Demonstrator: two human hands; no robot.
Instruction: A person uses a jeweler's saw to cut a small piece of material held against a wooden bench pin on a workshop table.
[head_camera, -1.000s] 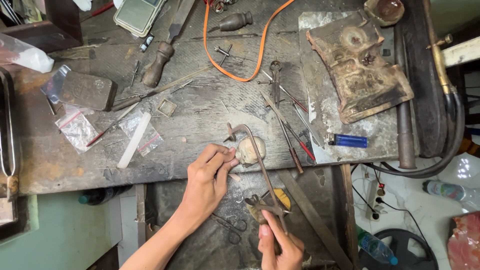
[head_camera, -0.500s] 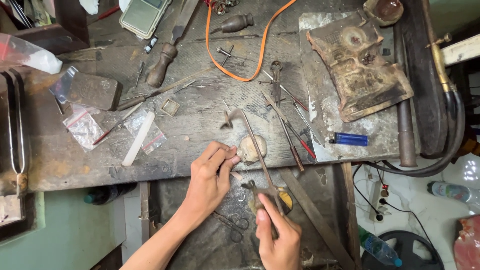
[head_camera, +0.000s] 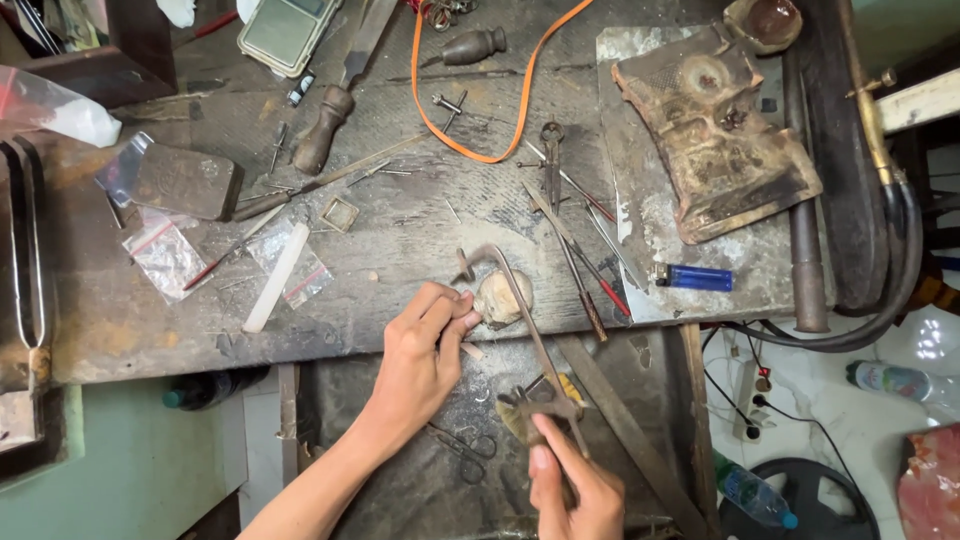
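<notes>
My left hand rests at the front edge of the worn wooden workbench, fingertips pinching something small against a pale rounded bench peg; the small piece itself is too small to make out. My right hand, low in the view, grips the handle of a jeweller's saw frame. The frame's metal bow runs up from the handle and hooks over beside the peg and my left fingertips.
Pliers, needle files, a wooden-handled file, an orange cord, small plastic bags, a white stick, a blue lighter and a charred block lie on the bench. Scissors sit in the drawer below.
My right hand and the saw frame have shifted slightly between frames while my left hand stays at the peg. The view has drifted a little.
</notes>
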